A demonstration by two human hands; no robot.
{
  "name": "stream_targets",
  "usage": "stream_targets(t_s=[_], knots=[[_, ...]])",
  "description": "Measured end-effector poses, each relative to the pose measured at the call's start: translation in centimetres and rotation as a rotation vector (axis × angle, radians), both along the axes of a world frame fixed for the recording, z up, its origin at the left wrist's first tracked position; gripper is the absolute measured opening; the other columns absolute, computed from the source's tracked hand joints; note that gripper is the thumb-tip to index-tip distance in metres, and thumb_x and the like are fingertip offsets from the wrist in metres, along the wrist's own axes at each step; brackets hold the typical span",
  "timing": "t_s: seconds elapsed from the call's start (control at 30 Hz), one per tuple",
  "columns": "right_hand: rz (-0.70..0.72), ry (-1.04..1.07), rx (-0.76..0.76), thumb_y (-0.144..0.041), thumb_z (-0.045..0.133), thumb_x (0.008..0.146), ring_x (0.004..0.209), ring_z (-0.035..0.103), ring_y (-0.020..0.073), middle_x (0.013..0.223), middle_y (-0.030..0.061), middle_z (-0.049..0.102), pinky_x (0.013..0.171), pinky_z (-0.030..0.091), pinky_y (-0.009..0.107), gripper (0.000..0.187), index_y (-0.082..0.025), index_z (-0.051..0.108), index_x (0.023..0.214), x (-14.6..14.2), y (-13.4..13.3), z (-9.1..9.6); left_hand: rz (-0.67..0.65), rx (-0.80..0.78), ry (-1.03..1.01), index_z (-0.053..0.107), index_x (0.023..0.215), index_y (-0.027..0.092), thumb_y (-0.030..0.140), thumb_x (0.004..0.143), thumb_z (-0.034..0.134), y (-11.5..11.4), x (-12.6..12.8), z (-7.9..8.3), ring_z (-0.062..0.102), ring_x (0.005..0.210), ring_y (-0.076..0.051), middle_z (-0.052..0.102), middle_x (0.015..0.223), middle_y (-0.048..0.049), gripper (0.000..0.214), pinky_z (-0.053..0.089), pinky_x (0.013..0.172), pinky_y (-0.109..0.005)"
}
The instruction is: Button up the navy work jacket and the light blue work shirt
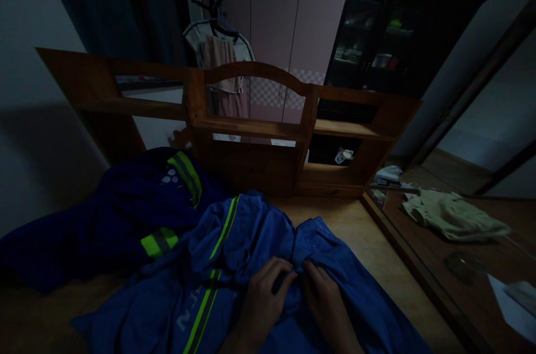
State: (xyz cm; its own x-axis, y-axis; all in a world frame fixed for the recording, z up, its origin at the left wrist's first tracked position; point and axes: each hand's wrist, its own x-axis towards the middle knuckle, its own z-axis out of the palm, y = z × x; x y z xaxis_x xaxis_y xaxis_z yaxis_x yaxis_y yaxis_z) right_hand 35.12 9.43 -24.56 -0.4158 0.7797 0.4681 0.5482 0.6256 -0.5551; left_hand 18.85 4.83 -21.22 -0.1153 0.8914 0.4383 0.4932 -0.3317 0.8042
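Observation:
A blue work jacket (167, 292) with yellow-green reflective stripes lies spread and rumpled on a wooden surface in front of me. Toward its upper middle, my left hand (270, 290) pinches the cloth between thumb and fingers. Just to the right, my right hand (324, 295) is closed on the front edge of the same jacket, a little below the collar. The two sets of fingertips nearly meet. Whatever small part sits between them is hidden by fingers and dim light. A darker blue garment (125, 192) with reflective bands lies heaped at the left, against the jacket.
Behind the jacket stands a wooden shelf unit (251, 129) with open compartments. At right, a lower brown table (422, 253) holds a folded pale green cloth (452, 214), a glass dish (463, 264) and white paper (508, 304). Clothes hang on a rack (218, 24) farther back.

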Motion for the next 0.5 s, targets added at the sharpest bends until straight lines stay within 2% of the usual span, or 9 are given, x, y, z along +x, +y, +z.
stream_targets(t_s=[0.27, 0.5], knots=[[0.001, 0.01, 0.021, -0.008, 0.042, 0.09, 0.077, 0.065, 0.0172, 0.087, 0.0052, 0.066, 0.068, 0.053, 0.024, 0.029, -0.022, 0.058, 0.109, -0.2, -0.09, 0.46, -0.003, 0.0, -0.016, 0.062, 0.085, 0.022, 0.019, 0.088, 0.055, -0.13, -0.05, 0.14, 0.064, 0.089, -0.016, 0.067, 0.089, -0.0016, 0.008, 0.05, 0.083, -0.025], [0.009, 0.007, 0.016, -0.009, 0.041, 0.091, 0.079, 0.066, 0.0179, 0.091, 0.0064, 0.065, 0.069, 0.053, 0.025, 0.03, -0.021, 0.056, 0.114, -0.04, 0.0, 0.07, 0.0, 0.001, -0.02, 0.062, 0.085, 0.022, 0.019, 0.088, 0.055, 0.0, -0.07, 0.2, 0.064, 0.089, -0.015, 0.067, 0.089, -0.0008, 0.008, 0.049, 0.084, -0.023]])
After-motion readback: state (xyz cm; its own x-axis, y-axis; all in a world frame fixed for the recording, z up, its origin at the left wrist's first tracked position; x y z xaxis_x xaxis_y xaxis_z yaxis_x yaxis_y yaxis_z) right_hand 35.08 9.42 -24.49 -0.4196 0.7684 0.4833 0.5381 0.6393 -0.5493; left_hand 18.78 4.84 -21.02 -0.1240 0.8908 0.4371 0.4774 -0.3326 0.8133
